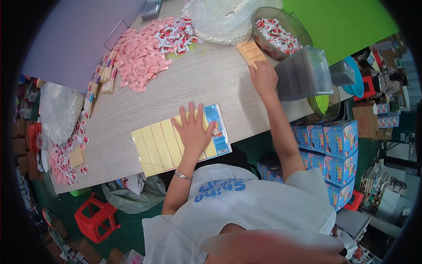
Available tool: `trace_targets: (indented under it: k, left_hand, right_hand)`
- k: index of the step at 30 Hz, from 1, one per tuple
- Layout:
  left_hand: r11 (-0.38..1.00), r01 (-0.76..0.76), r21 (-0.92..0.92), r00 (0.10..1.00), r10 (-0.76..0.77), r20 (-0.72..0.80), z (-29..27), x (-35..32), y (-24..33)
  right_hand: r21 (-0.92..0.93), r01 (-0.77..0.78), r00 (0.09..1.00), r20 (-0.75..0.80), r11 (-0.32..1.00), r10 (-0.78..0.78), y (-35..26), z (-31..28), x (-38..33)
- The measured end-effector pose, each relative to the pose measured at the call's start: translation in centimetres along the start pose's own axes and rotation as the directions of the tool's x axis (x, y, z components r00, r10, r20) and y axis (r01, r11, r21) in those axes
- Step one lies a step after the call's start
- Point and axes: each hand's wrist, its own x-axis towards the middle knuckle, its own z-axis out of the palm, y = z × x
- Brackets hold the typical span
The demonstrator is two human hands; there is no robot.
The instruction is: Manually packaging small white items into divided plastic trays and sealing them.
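- Clock positions are taken from the middle of the view, with twelve at the top edge.
- Near the centre, toward nine o'clock, a pale yellow striped sheet (151, 147) with a blue printed end lies at a slant on the light wood-grain tabletop (206, 83).
- The left hand (191, 132) rests palm down on this sheet, spread wide with its fingers toward twelve.
- At one o'clock, the right hand (264, 78) is closed around the near end of a tan sectioned block (251, 52); whether the block is lifted, I cannot tell.
- Just beyond the block, a brownish see-through bowl (303, 31) holds red-and-white sachets (277, 35).
- At two o'clock, beside the right hand, stands a grey translucent bin (303, 75).
- At twelve, a clear bag (224, 20) is full of small white pieces.
- At eleven, pink packets (143, 59) spread in a heap.
- Between three and four, blue boxes (338, 154) are stacked below the tabletop.
- At eight, a red stool (96, 218) stands on the floor.
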Motion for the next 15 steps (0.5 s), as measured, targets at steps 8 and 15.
trace_targets:
  k: [8, 15]
  left_hand:
    - [0.999, 0.050, -0.019, 0.998, -0.049, 0.038, -0.6, -1.8, 0.8]
    - [0.989, 0.066, -0.131, 0.996, -0.072, -0.044, -0.7, -1.3, 0.6]
  right_hand:
    - [-0.270, -0.121, 0.934, 0.296, 0.955, 0.202, 3.4, 3.6, 3.2]
    - [-0.228, 0.043, 0.998, -0.043, 0.973, -0.054, -0.6, 1.0, 2.5]
